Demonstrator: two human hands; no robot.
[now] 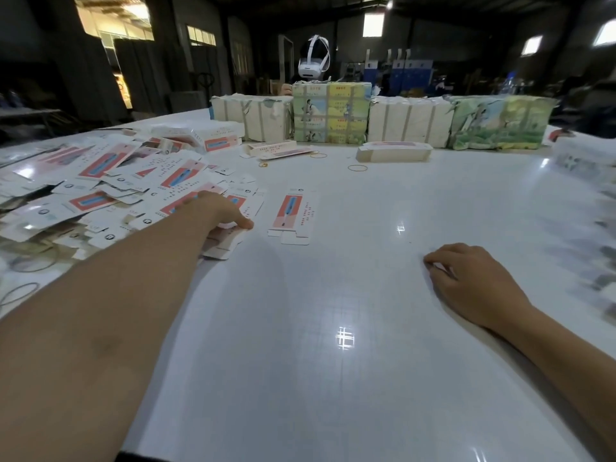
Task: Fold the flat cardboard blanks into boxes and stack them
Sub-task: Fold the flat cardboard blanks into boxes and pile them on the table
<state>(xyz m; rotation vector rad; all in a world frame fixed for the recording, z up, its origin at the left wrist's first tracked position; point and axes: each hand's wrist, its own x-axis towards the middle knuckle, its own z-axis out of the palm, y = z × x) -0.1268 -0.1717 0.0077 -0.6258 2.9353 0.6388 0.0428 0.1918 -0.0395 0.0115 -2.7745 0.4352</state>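
Observation:
A loose heap of flat cardboard blanks, white with pink and blue print, covers the left of the white table. My left hand reaches out to the heap's right edge and grips a small bunch of blanks, thumb on top. One single blank lies flat just right of that hand. My right hand rests on the bare table at the right, fingers loosely curled, holding nothing. Folded boxes lie stacked at the back.
Several wrapped bundles line the far edge, with a person in a white headset behind them. Rubber bands lie near the back and at the left edge. Blurred items sit along the right.

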